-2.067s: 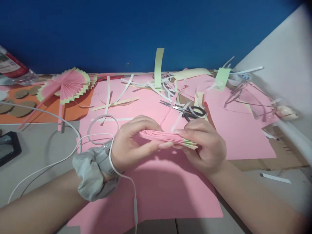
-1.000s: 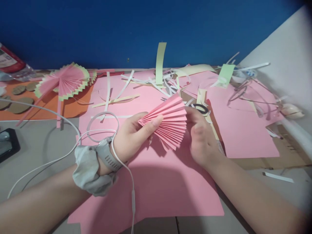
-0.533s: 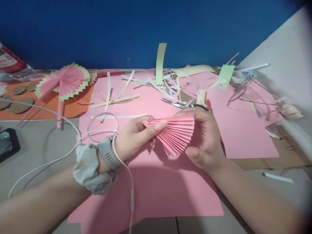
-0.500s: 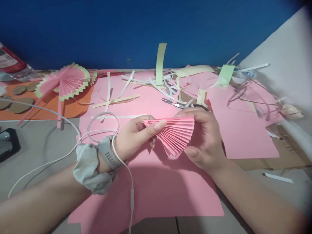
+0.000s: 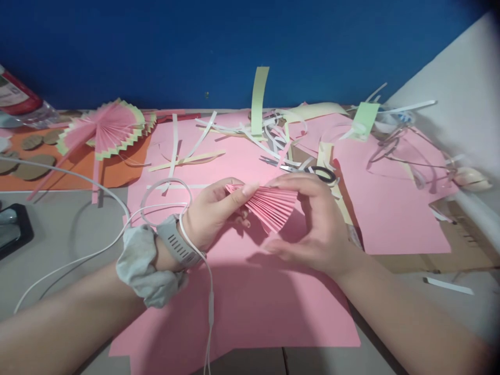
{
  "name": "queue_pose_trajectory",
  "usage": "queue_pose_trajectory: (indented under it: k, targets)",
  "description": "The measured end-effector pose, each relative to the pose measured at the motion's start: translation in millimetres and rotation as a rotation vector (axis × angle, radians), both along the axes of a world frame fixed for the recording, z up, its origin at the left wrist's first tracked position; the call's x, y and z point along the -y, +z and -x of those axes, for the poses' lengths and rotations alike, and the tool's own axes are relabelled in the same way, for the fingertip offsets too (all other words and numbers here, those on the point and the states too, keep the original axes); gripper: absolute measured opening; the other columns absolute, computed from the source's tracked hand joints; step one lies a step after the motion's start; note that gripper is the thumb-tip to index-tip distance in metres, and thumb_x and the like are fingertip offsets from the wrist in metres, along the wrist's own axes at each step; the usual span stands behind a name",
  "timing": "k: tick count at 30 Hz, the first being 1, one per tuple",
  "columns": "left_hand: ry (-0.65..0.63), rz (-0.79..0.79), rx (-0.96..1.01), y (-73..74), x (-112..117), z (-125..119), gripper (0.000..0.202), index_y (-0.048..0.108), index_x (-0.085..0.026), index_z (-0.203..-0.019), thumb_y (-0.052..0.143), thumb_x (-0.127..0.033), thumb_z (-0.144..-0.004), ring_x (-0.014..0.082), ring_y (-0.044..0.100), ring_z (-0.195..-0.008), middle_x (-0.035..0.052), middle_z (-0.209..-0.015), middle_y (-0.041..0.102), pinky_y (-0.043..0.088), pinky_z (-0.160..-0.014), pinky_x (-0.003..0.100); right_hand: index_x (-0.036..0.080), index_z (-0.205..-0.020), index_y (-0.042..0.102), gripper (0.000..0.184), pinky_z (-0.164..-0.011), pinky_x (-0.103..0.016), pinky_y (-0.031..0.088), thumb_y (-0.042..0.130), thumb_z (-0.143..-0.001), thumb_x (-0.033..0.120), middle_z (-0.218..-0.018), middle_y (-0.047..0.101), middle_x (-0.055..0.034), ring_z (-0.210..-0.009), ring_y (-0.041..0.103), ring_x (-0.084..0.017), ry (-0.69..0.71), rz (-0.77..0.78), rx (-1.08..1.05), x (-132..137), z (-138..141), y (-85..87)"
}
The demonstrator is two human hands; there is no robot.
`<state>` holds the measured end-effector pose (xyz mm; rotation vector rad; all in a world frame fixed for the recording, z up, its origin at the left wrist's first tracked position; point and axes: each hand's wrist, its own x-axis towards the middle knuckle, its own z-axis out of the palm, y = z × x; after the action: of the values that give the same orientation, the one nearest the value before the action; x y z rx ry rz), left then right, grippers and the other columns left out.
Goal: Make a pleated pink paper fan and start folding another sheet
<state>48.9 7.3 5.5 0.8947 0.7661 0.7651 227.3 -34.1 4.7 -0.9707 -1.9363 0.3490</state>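
A pleated pink paper fan (image 5: 269,204) is held above a large pink paper sheet (image 5: 250,302) at the middle of the table. My left hand (image 5: 213,213) pinches its narrow folded end between thumb and fingers. My right hand (image 5: 312,224) curves around the spread end, with the fingers touching the top edge and the thumb stretched below it. A grey watch and a grey scrunchie (image 5: 146,268) sit on my left wrist, and a white cable (image 5: 164,208) loops over that wrist.
Black-handled scissors (image 5: 312,172) lie just behind my right hand among several paper strips (image 5: 258,99). A finished pink and green fan (image 5: 105,130) rests on orange paper (image 5: 117,174) at the back left. A dark device (image 5: 10,229) sits at the left edge.
The folded pink stack was spread into a fan. Over the last half second the fan has narrowed, and my right hand has shifted to cup its spread end.
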Motion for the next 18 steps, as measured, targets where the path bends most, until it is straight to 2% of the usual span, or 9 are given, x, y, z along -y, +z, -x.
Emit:
queue_pose_trajectory:
  k: [2,5,8,13,15,18]
  targets:
    - [0.056,-0.003,0.016,1.6,-0.5,-0.6,0.035,0.057,-0.014,-0.074,0.074,-0.044,-0.075,0.0053,0.053,-0.048,-0.0042,-0.058,0.055,0.051,-0.048,0.015,0.025,-0.123,0.048,0.062,-0.095,-0.048,0.048,0.078,-0.070,0.040,-0.116,0.060,-0.0086,-0.110,0.056,-0.028,-0.094,-0.011,0.074,0.1,0.9,-0.6]
    - [0.076,-0.007,0.019,2.2,-0.8,-1.0,0.033,0.055,-0.015,-0.075,0.074,-0.042,-0.075,0.0072,0.058,-0.054,-0.0030,-0.062,0.059,0.054,-0.052,0.018,0.025,-0.121,0.051,0.050,-0.095,-0.046,0.049,0.073,-0.078,0.035,-0.116,0.062,-0.0080,-0.110,0.058,-0.027,-0.178,-0.037,0.129,0.8,0.9,0.0]
    - [0.066,-0.024,0.003,1.7,0.0,-0.9,0.031,0.055,-0.015,-0.077,0.070,-0.043,-0.079,0.0088,0.059,-0.053,-0.0029,-0.061,0.059,0.055,-0.051,0.020,0.026,-0.119,0.052,0.047,-0.094,-0.045,0.050,0.072,-0.078,0.038,-0.111,0.065,-0.0065,-0.107,0.060,-0.026,-0.173,-0.058,0.172,1.4,-0.2,1.5]
    - [0.091,-0.033,0.006,2.0,1.2,-1.0,0.026,0.057,-0.015,-0.077,0.068,-0.038,-0.082,0.0079,0.062,-0.053,-0.0030,-0.062,0.062,0.056,-0.052,0.018,0.024,-0.124,0.048,0.065,-0.095,-0.047,0.049,0.078,-0.070,0.045,-0.116,0.063,-0.0094,-0.109,0.059,-0.028,-0.169,-0.056,0.231,0.7,0.4,0.9]
    - [0.089,-0.034,0.022,2.3,1.4,-1.4,0.026,0.056,-0.015,-0.076,0.068,-0.037,-0.082,0.0078,0.062,-0.053,-0.0032,-0.062,0.063,0.055,-0.052,0.017,0.023,-0.124,0.048,0.061,-0.094,-0.047,0.050,0.076,-0.073,0.042,-0.115,0.063,-0.0091,-0.108,0.059,-0.028,-0.175,-0.066,0.225,0.4,0.7,0.2]
    - [0.105,-0.046,0.013,2.0,1.8,-2.1,0.027,0.055,-0.015,-0.073,0.070,-0.036,-0.080,0.0069,0.062,-0.052,-0.0037,-0.060,0.063,0.054,-0.053,0.016,0.024,-0.121,0.051,0.046,-0.092,-0.046,0.051,0.070,-0.080,0.034,-0.111,0.066,-0.0071,-0.105,0.061,-0.027,-0.179,-0.077,0.220,0.7,-0.3,0.2]
